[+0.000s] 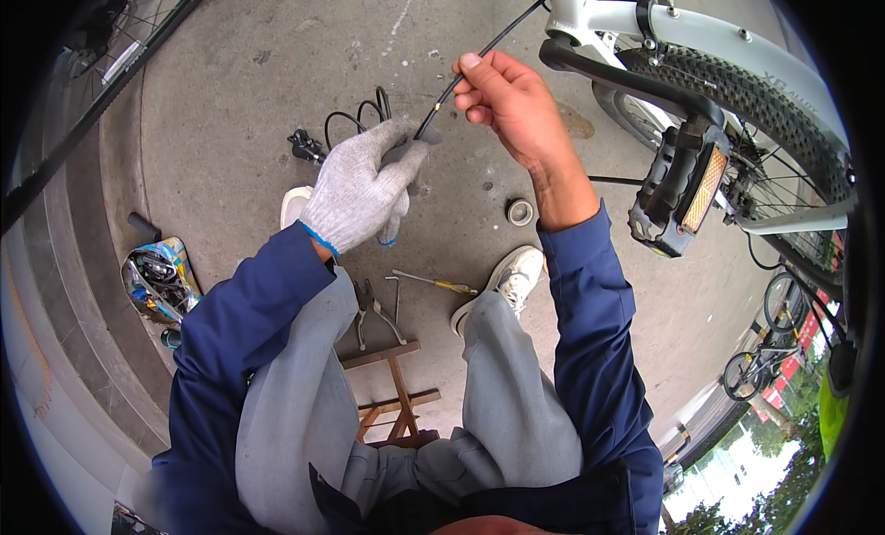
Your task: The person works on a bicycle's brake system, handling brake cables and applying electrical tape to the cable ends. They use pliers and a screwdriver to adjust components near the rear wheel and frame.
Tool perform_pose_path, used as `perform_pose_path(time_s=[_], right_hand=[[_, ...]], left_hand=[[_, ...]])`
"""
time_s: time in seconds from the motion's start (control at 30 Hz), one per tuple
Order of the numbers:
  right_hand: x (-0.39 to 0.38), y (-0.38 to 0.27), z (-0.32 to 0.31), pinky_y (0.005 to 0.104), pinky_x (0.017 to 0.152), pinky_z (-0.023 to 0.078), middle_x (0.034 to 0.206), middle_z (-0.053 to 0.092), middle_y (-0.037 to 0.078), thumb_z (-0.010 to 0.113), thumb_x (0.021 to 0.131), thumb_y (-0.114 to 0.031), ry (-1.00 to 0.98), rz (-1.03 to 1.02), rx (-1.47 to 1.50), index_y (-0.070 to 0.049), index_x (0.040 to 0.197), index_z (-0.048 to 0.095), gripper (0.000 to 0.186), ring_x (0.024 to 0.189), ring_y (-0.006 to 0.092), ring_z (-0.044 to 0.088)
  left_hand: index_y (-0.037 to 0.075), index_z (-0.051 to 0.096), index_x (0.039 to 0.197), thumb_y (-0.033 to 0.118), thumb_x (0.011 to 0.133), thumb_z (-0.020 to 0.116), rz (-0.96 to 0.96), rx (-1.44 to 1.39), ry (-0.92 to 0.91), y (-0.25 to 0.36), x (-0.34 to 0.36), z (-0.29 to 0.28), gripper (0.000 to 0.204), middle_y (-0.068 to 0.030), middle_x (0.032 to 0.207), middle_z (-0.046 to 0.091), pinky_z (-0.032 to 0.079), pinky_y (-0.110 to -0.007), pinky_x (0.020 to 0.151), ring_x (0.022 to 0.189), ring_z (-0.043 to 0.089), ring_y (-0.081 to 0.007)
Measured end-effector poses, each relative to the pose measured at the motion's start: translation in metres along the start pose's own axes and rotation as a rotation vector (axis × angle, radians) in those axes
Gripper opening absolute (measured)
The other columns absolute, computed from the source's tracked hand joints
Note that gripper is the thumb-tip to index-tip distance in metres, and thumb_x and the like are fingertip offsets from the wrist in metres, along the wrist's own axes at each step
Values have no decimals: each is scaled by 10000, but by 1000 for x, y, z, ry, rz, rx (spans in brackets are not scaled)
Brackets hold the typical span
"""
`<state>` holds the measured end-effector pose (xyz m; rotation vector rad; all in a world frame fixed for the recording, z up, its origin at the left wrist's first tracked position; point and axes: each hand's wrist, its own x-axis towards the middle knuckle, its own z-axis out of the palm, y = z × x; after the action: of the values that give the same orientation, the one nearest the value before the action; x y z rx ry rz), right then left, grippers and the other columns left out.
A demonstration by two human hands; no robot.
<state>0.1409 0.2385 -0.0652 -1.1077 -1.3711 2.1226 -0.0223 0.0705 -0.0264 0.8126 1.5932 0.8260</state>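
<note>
A thin black brake hose (pixel 502 35) runs from the white bicycle frame (pixel 569 10) down to my two hands. My left hand (pixel 359 185), in a grey knitted glove with a blue cuff edge, pinches it between thumb and fingers. Bare and a little higher, my right hand (pixel 507 97) grips the hose between thumb and curled fingers. A small gold-coloured band shows on the hose between the two hands. Beyond the glove, black loops of hose (pixel 343 117) and a small black brake part (pixel 305 147) lie over the concrete; the glove hides how they join.
Pliers (pixel 379 316), a hex key (pixel 397 295) and a yellow-handled screwdriver (pixel 435 281) lie between my feet. A tape roll (pixel 519 211) sits farther right. The pedal (pixel 678 189) and rear wheel (pixel 765 111) stand close on the right. At left is a tool-filled container (pixel 163 275) beside steps.
</note>
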Motion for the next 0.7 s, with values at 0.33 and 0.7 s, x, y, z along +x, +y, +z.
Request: perform_pose_path(time_s=[0.33,0.7], right_hand=[[2,1,-1,224,706,551,925,752,9,696,1110,-315,14,7,-41,-54,1067,749,270,810,64,699],[8,5,-3,231,710,552,918,761,2,708,1101,-328,14,19,-61,-73,1023,741,269,815,67,709]], left_hand=[[-19,710,1356,249,1080,638,34,62,21,-6,5,1,391,-115,872,744,581,-359,684,720,742,-184],[-39,684,1381,235,1126,581,14,-44,3,-12,10,5,388,-45,798,654,526,-292,533,516,658,-141]])
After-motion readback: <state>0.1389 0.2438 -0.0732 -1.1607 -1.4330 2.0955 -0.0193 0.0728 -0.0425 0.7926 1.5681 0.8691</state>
